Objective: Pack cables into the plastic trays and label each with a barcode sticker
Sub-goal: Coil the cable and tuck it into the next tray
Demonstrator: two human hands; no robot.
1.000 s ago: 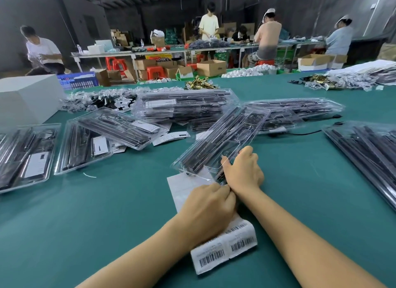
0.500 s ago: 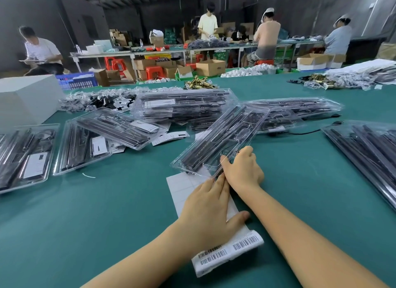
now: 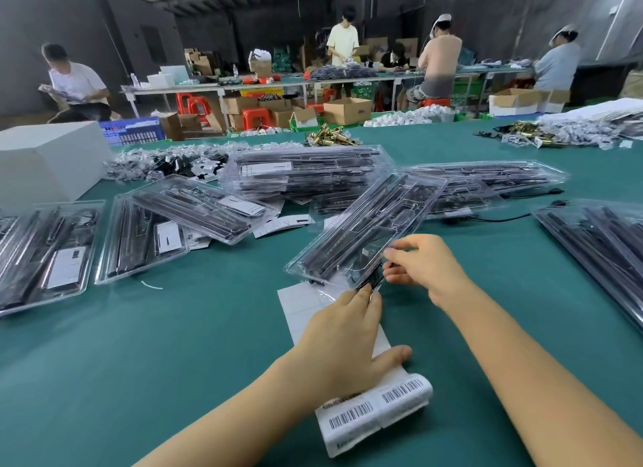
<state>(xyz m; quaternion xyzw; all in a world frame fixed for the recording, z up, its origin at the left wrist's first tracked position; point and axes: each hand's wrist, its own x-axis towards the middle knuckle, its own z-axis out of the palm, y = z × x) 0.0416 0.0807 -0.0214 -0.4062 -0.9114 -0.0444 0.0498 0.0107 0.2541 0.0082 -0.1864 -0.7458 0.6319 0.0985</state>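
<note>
A clear plastic tray (image 3: 368, 230) with black cables inside lies at an angle on the green table in front of me. Its near end overlaps a white strip of barcode stickers (image 3: 375, 411). My left hand (image 3: 344, 341) lies flat on the strip, fingers straight and fingertips reaching the tray's near corner. My right hand (image 3: 424, 268) is at the tray's near right edge, with its thumb and curled fingers pinching that edge. Whether a sticker is between those fingers I cannot tell.
Packed, labelled trays lie at the left (image 3: 45, 251), left of centre (image 3: 195, 205), stacked behind (image 3: 302, 174) and along the right edge (image 3: 598, 244). A white box (image 3: 45, 157) stands far left. A loose black cable (image 3: 504, 218) trails at right. People work at tables behind.
My left hand went from a curled fist to flat on the sticker strip. My right hand moved up and right, off the strip, to the tray's near edge.
</note>
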